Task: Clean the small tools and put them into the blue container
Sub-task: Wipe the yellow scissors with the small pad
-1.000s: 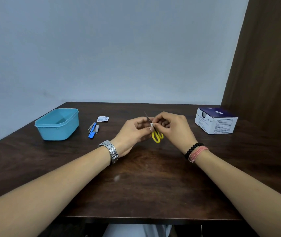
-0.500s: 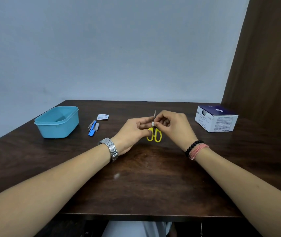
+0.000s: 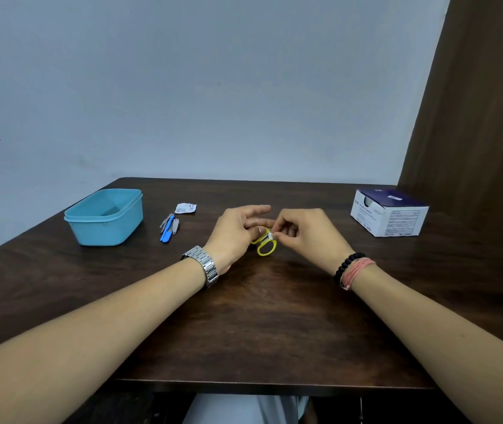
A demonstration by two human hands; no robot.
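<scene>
Left hand (image 3: 238, 232) holds the small yellow-handled scissors (image 3: 266, 243), loops toward the person; right hand (image 3: 306, 235) pinches a white wipe (image 3: 272, 236) against them. Light-blue plastic container (image 3: 105, 217) sits well left of both grips.

The white-and-navy box (image 3: 389, 216) bears printed labels, too small to read.

Dark wood table (image 3: 259, 325). Blue container (image 3: 105, 217) far left, little tools (image 3: 169, 226) bunched just right of it, torn white wrapper (image 3: 185, 208) behind those. White-and-navy box (image 3: 389, 216) way over right.
</scene>
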